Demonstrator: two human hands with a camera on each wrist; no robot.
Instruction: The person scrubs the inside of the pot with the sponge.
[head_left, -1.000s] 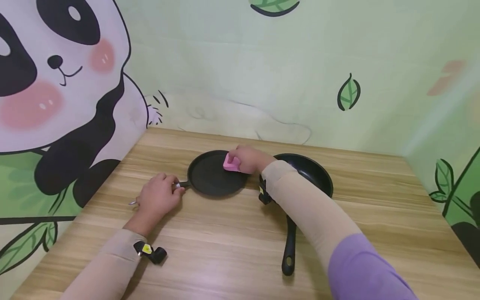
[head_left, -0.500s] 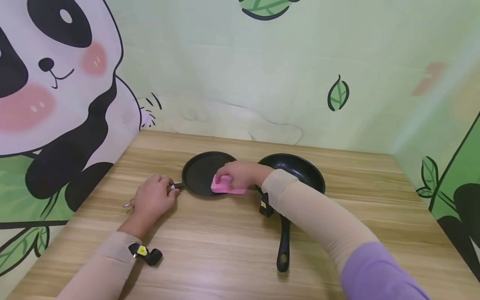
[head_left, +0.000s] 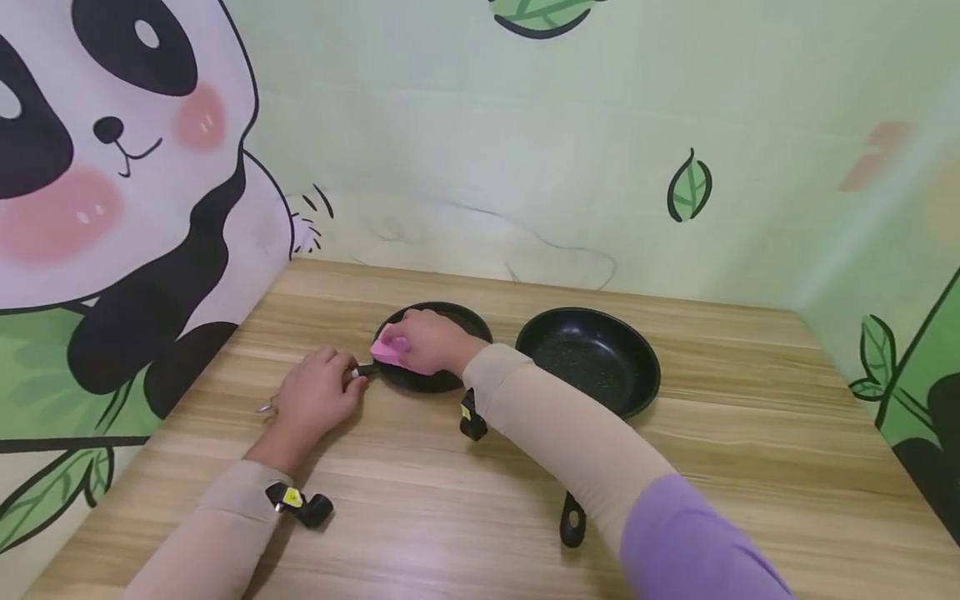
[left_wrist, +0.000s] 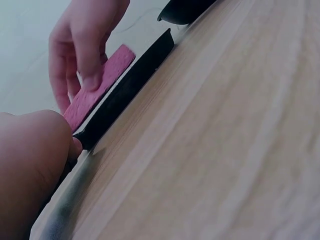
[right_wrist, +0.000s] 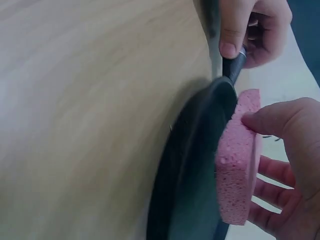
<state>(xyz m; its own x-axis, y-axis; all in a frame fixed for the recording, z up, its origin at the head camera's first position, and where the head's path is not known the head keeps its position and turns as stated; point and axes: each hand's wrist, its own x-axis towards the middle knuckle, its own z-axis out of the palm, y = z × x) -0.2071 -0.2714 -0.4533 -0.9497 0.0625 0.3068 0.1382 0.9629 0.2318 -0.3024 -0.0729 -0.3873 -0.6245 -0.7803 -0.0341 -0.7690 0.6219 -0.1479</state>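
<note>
Left hand (head_left: 315,396), fingers round handle (right_wrist: 231,67), likely steadies left pan (head_left: 461,318) while right hand (head_left: 433,343) pinches sponge (right_wrist: 236,157) at pan's left side.

Porous sponge (right_wrist: 235,165), matt pan (right_wrist: 192,185), wood-grain tabletop (head_left: 420,508)

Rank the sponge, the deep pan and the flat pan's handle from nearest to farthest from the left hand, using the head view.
1. Flat pan's handle: nearest, gripped by the left hand.
2. Sponge: just right of that handle, held in the right hand.
3. Deep pan: farthest, well to the right.
</note>
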